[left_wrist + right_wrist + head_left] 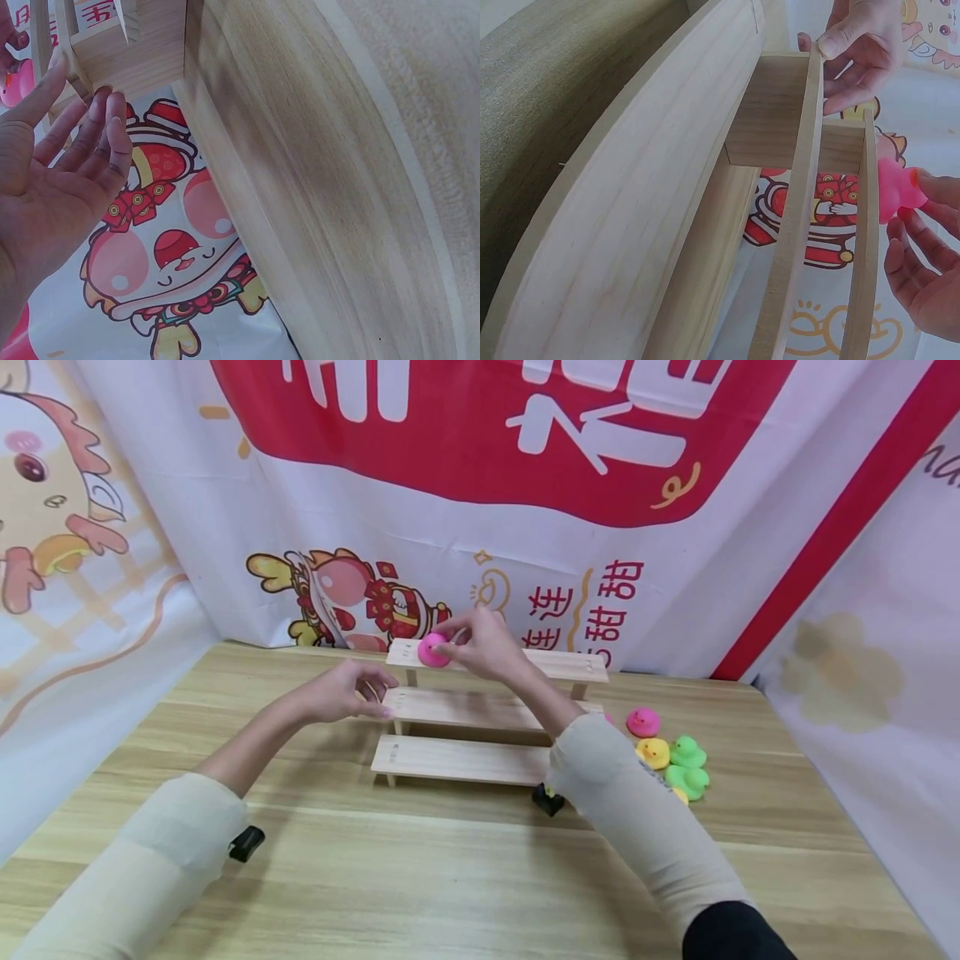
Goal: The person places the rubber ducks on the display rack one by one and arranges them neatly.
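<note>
A three-step wooden rack (465,760) stands on the table. On the left part of its top board, my right hand (487,645) pinches a pink rubber duck (432,650) between thumb and fingers. The right wrist view shows that duck (900,191) right at the board's edge, with the fingertips on it. My left hand (341,692) is at the left end of the middle board, thumb on one side and bent fingers on the other. In the left wrist view, the left hand (64,176) has its thumb and fingertips at the board's end.
Right of the rack, several rubber ducks lie grouped on the table (450,885): a pink one (643,722), a yellow one (652,752) and green ones (686,781). My right sleeve (630,802) partly covers the group. A printed cloth (450,535) hangs close behind the rack.
</note>
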Demonstrator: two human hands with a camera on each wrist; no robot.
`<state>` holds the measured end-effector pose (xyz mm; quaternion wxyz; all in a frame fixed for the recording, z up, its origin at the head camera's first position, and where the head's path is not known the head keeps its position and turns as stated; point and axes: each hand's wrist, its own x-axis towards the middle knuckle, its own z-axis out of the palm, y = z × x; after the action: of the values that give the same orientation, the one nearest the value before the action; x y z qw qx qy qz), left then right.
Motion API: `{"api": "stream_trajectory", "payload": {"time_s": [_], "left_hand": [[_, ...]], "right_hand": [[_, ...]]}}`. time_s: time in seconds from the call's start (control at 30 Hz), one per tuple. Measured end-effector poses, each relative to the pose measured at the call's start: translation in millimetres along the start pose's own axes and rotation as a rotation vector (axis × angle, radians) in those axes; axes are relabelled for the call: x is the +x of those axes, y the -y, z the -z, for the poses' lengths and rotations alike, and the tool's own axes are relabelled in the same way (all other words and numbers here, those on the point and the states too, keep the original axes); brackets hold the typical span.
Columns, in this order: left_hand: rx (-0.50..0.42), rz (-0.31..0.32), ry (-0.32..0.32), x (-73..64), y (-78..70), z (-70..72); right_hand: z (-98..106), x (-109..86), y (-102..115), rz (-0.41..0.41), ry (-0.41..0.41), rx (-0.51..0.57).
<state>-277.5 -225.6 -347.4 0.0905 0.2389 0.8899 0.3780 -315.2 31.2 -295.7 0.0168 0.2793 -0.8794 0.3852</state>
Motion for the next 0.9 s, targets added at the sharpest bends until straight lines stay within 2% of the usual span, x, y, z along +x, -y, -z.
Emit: {"api": "stream_trajectory", "payload": {"time_s": [0.67,0.9], "left_hand": [[0.02,0.018,0.025,0.7,-4.2,0.1],[0.039,0.013,0.019,0.4,-6.7,0.3]], "right_hand": [[2,0.2,-3,-0.002,0.021,0.015],[12,-5.0,-4,0.002,0.017,0.045]]}}
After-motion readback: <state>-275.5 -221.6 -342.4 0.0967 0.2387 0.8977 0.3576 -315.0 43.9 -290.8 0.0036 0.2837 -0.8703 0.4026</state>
